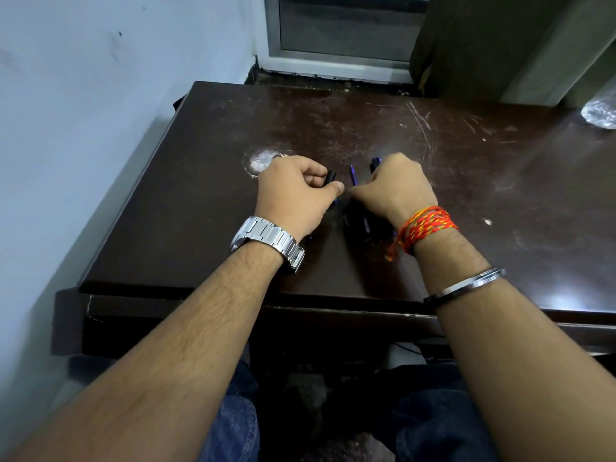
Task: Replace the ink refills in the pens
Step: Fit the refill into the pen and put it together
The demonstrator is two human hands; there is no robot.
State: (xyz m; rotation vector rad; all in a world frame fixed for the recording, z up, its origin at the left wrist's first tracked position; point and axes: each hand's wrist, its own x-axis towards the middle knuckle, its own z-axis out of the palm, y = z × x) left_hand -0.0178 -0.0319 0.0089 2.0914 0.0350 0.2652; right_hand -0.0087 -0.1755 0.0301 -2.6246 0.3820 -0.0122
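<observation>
Refill (352,175), thin and blue, is pinched by the right hand (396,188) over mid table (483,201), just right of the black pen barrel (330,177) gripped by the left hand (293,191). Misaligned, its tip could bend or jam.

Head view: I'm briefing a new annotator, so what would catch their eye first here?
Two hands meet mid-table: the left hand grips a black pen barrel, and the right hand seems to pinch a thin blue refill. A silver watch on the left wrist and red-orange threads on the right stand out against the scratched dark table.
</observation>
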